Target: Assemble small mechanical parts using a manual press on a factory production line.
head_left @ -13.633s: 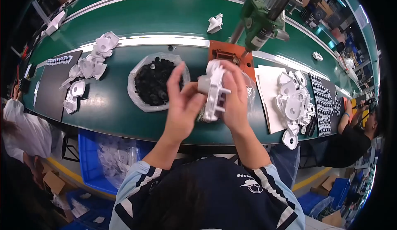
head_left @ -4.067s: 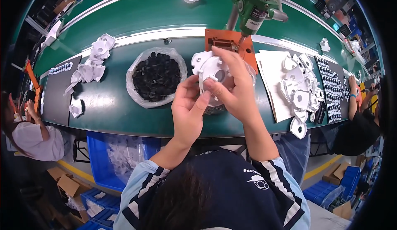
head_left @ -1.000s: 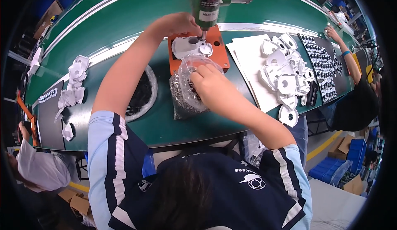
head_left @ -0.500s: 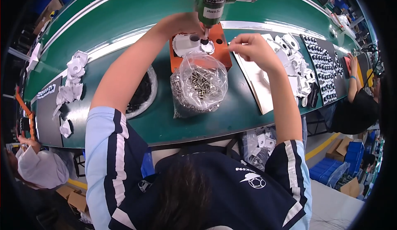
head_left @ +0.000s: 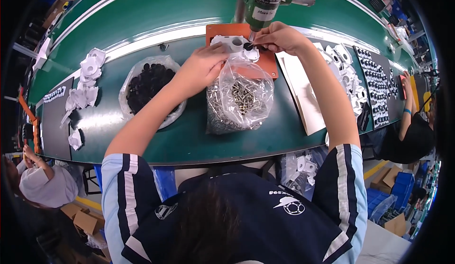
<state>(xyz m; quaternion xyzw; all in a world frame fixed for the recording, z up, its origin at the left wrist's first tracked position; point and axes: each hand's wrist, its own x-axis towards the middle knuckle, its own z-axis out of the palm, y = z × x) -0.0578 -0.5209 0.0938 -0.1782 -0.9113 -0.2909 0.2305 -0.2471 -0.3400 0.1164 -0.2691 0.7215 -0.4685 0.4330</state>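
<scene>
A white plastic housing (head_left: 223,40) with a round opening lies on an orange fixture block (head_left: 268,64), a black round cap (head_left: 248,46) at its right end. My left hand (head_left: 201,67) is closed at the housing's near left edge, fingertips pressed on it. Beside the driver bit of a green press (head_left: 261,8), my right hand (head_left: 282,38) is pinched just over the cap. Whatever lies between those fingertips is too small to make out. In front of the block, an open clear bag of metal screws (head_left: 241,98) stands on the green table.
Left of the screws sits a bag of black round caps (head_left: 150,84). White housings (head_left: 85,81) lie farther left, and more (head_left: 348,74) are piled right beside flat cardboard (head_left: 301,93). A dark board (head_left: 374,86) carries rows of small parts. Co-workers sit at both sides.
My left hand has come back from behind the press to the housing's near left edge. My right hand has moved left and up to the driver bit. The view has shifted slightly.
</scene>
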